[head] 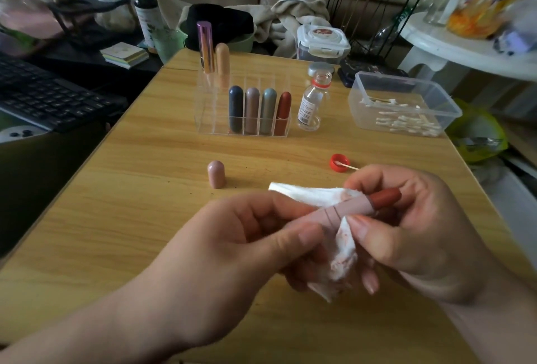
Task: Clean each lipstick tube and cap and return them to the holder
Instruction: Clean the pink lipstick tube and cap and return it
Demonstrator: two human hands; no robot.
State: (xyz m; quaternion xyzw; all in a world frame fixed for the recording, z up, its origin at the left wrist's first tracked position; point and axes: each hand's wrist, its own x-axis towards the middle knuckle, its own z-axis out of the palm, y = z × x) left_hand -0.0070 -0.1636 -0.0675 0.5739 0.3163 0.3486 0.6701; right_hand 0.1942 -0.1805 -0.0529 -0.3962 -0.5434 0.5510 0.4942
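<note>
MID-CLEAN: we hold one uncapped pink lipstick tube [343, 211] just above the table [116, 218], front-centre. The fingers [286, 208] of our left hand [255, 235] pinch its base end. Those of our right hand [421, 227] press a white wipe [343, 259], stained red, round the barrel just below the exposed red stick. Its pink cap [216, 174] stands upright on the table, well apart from the tube; prob. not yet wiped.

Six capped lipsticks [251, 110] stand in the clear holder [203, 113], 4 front, 2 back. Whether they've been cleaned, we can't tell.

Left to do, we reckon: finish tube, wipe cap, re-cap, slot back.

Hidden/unclear: tube's base sits behind our left fingers; no. of free slots is hard to read thru the clear plastic; label on the open bottle [312, 105] is illegible.
</note>
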